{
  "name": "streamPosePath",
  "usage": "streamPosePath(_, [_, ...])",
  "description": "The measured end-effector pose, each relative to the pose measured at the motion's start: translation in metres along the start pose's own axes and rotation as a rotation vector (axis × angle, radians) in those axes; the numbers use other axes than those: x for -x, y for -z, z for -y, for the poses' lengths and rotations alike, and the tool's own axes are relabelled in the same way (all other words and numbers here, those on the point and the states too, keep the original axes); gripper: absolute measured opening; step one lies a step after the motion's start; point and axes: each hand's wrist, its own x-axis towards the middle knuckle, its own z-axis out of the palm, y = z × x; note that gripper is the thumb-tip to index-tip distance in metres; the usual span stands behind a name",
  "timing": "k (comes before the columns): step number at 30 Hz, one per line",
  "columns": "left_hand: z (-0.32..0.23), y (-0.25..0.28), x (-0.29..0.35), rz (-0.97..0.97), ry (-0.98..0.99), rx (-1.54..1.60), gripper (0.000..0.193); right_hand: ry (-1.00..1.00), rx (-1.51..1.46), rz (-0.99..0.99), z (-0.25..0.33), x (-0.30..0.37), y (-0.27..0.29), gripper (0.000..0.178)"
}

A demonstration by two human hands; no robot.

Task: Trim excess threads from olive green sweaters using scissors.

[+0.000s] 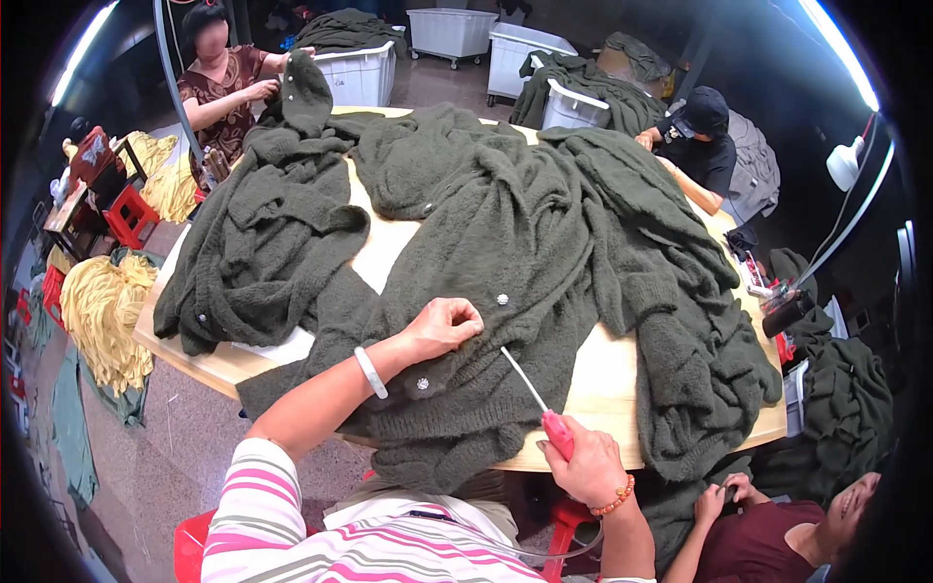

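Left hand [437, 332] curled, thumb and fingertips drawn together in a pinch, a worker in a striped shirt [389, 552] sits over a dark green buttoned knit garment [486, 248] spread across the near middle of a pale wooden counter [595, 389]. Whether the pinch holds anything small cannot be told. The right hand [591, 468] is closed around the grip of a pink-handled tool [558, 434], its slim metal shaft slanting up and to the left, the tip close to the knit below a sparkling button [502, 299]. A second button [423, 384] sits nearer the worker, below the left wrist.

A pale bangle [370, 373] rings that wrist, an orange beaded bracelet [613, 497] the other. One heap of dark green knitwear [258, 243] lies at the left of the counter, another heap [671, 321] at the right. At far left, a co-worker in a patterned top [219, 85] holds up matching knit [307, 95]; at far right, another in a black cap [700, 112] leans in. White wheeled bins [450, 34] stand behind.
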Motion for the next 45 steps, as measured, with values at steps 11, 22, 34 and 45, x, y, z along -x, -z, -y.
streamPosePath(11, [-0.013, -0.026, -0.026, -0.441, -0.389, -0.657, 0.03, 0.035, -0.1, -0.163, 0.005, -0.007, -0.004, 0.032])
streamPosePath(22, [-0.008, 0.009, -0.015, -0.007, -0.173, -0.241, 0.027, 0.07, -0.159, -0.172, -0.001, -0.012, 0.0, 0.026])
streamPosePath(34, [0.01, 0.011, 0.087, 0.0, -0.582, -0.892, 0.011, 0.172, 0.017, 0.196, 0.03, 0.01, -0.007, 0.028])
streamPosePath(45, [-0.03, 0.052, 0.122, -0.347, -0.429, -1.013, 0.072, 0.175, -0.099, -0.062, -0.001, 0.014, -0.024, 0.03])
